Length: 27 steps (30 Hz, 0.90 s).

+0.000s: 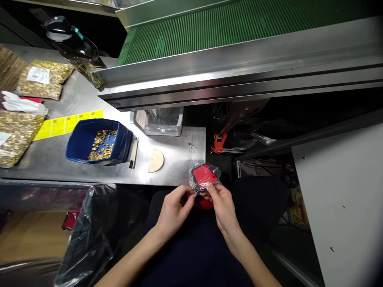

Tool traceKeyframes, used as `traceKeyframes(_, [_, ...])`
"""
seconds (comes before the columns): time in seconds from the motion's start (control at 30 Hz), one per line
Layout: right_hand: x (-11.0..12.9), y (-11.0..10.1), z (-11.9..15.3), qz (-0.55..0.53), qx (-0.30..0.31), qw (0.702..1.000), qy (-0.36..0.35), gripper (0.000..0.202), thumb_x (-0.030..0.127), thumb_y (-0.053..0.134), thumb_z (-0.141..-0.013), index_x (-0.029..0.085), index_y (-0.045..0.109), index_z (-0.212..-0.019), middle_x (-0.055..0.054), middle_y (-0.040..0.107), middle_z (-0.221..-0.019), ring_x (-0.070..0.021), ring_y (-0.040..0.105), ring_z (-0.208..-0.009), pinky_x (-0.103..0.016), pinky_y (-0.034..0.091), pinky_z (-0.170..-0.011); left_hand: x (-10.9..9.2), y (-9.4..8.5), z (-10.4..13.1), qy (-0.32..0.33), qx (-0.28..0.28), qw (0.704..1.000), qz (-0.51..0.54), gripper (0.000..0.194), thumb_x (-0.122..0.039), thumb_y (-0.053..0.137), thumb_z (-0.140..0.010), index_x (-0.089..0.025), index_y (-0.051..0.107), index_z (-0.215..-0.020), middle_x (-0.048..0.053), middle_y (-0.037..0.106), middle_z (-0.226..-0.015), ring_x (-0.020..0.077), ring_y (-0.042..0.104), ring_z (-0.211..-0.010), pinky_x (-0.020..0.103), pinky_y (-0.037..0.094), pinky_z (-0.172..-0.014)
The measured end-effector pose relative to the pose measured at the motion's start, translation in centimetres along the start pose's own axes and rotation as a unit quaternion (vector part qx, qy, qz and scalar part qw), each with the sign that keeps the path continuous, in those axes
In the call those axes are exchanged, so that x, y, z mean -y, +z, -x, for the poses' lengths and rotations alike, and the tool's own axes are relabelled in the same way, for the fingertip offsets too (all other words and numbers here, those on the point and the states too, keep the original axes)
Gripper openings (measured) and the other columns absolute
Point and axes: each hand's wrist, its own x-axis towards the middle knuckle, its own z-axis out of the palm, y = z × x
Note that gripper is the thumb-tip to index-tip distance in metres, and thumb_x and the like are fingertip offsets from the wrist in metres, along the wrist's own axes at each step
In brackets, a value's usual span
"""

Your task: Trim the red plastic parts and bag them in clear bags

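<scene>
Over the table's front edge I hold a clear plastic bag (194, 170) with a flat red and black item (203, 175) inside it. My left hand (176, 207) pinches the bag's near left edge between thumb and fingertips. On the right side my right hand (222, 203) grips the bag, thumb on top and fingers underneath. Another red piece (206, 204) shows just below the bag, between my hands; I cannot tell what it is. Beyond the bag, a few small metal pieces (193, 146) lie on the metal table (176, 159).
A blue bin (122, 145) of small brass-coloured parts, a utility knife (134, 153) and a pale half-round disc (156, 160) are to the left. Further left lie bags of gold parts (19, 135). A green conveyor (194, 32) crosses above. A black bin liner (92, 235) hangs at lower left.
</scene>
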Motion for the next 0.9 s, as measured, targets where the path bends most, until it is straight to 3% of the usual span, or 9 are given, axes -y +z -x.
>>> traceKeyframes(0.2, [0.4,1.0,0.0,-0.082,0.036,0.996,0.013,0.035,0.05,0.074,-0.09,0.016,0.074,-0.098,-0.005,0.076,-0.084,-0.0188,0.071,-0.074,-0.028,0.057,-0.067,0.3,-0.1,-0.4,0.023,-0.015,0.996,-0.09,0.017,-0.032,0.067,-0.095,-0.023,0.052,-0.095,0.0,0.059,-0.088,0.018,0.057,-0.078,0.029,0.046,-0.07])
traceKeyframes(0.3, [0.8,1.4,0.2,-0.067,0.042,0.997,0.014,0.034,0.049,0.073,-0.09,0.016,0.074,-0.096,-0.005,0.076,-0.082,-0.0181,0.07,-0.069,-0.028,0.055,-0.064,0.4,-0.6,-0.7,0.043,0.043,0.989,-0.135,0.009,-0.032,0.058,-0.101,-0.023,0.056,-0.1,0.003,0.061,-0.094,0.0203,0.06,-0.085,0.03,0.048,-0.073])
traceKeyframes(0.43, [1.0,1.4,0.1,-0.021,0.047,0.999,-0.007,0.032,0.048,0.072,-0.091,0.016,0.074,-0.093,-0.004,0.075,-0.079,-0.0177,0.068,-0.066,-0.028,0.053,-0.062,-0.5,-1.1,-0.3,0.065,0.079,0.986,-0.135,0.018,-0.027,0.045,-0.106,-0.023,0.061,-0.1,0.004,0.062,-0.093,0.0189,0.061,-0.084,0.029,0.047,-0.072])
traceKeyframes(0.57, [1.6,1.7,-0.3,0.021,0.062,0.997,-0.031,0.028,0.046,0.071,-0.092,0.018,0.073,-0.092,-0.004,0.075,-0.08,-0.0182,0.068,-0.069,-0.027,0.051,-0.064,-1.8,-1.2,0.4,0.13,0.062,0.981,-0.13,0.015,-0.02,0.048,-0.104,-0.021,0.059,-0.094,0.004,0.06,-0.087,0.0181,0.056,-0.077,0.03,0.043,-0.069])
traceKeyframes(0.63, [2.3,2.0,-0.2,0.099,0.095,0.99,-0.039,0.029,0.047,0.066,-0.095,0.019,0.073,-0.088,-0.003,0.073,-0.076,-0.0189,0.067,-0.067,-0.027,0.049,-0.062,-2.0,-1.3,0.4,0.14,0.018,0.982,-0.126,0.016,-0.018,0.049,-0.103,-0.021,0.056,-0.089,0.003,0.057,-0.083,0.0187,0.054,-0.077,0.031,0.042,-0.07])
traceKeyframes(0.7, [3.1,2.4,0.2,0.223,0.13,0.964,-0.059,0.029,0.046,0.06,-0.099,0.022,0.073,-0.089,-0.002,0.074,-0.077,-0.0198,0.069,-0.069,-0.028,0.048,-0.063,-1.9,-1.6,0.1,0.103,-0.038,0.987,-0.115,0.023,-0.018,0.047,-0.104,-0.021,0.05,-0.081,0.002,0.052,-0.079,0.0184,0.051,-0.075,0.032,0.04,-0.07])
traceKeyframes(0.77, [3.8,2.5,1.0,0.347,0.12,0.924,-0.11,0.023,0.039,0.056,-0.102,0.025,0.073,-0.096,-0.001,0.076,-0.086,-0.0204,0.071,-0.076,-0.029,0.048,-0.068,-1.5,-2.1,-0.1,0.06,-0.079,0.989,-0.111,0.028,-0.02,0.046,-0.105,-0.022,0.044,-0.076,0.0,0.047,-0.075,0.0175,0.048,-0.072,0.031,0.037,-0.068])
traceKeyframes(0.9, [4.7,2.5,1.6,0.474,-0.011,0.846,-0.243,0.011,0.031,0.057,-0.101,0.026,0.066,-0.105,-0.003,0.072,-0.104,-0.0226,0.069,-0.094,-0.031,0.047,-0.078,-0.8,-3.7,-0.3,0.046,-0.088,0.986,-0.131,0.03,-0.021,0.044,-0.105,-0.022,0.041,-0.075,-0.001,0.043,-0.075,0.0172,0.046,-0.07,0.032,0.036,-0.068])
